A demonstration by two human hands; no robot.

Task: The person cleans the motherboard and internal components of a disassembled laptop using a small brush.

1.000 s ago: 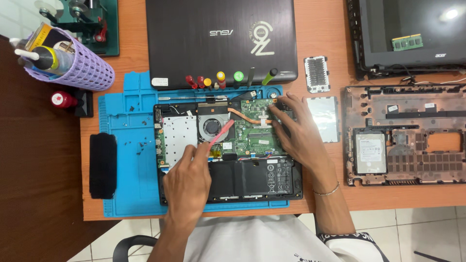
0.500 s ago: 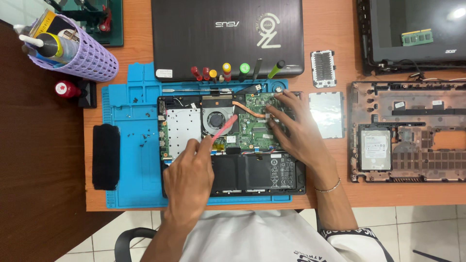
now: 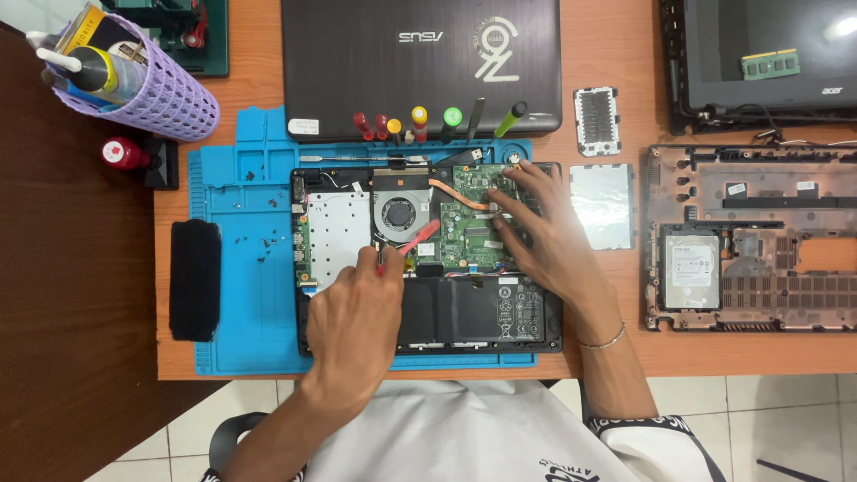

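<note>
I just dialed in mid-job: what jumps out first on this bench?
The opened laptop on the blue repair mat at centre, its fan and green motherboard exposed. The left hand holds a red-handled screwdriver below the fan; the right hand rests on the board. A stripped laptop base lies at right.

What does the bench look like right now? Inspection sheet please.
Surface: orange desk with blue mat.
Job's things: opened laptop on the mat, fan, green board and battery exposed.
Clutter: screwdrivers, two covers, stripped chassis, closed laptop, purple basket, black pad.
Grippers: left hand holds red tool; right hand rests flat on the board.
Cables: thin wires by the chassis.
Surroundings: tiled floor.
</note>
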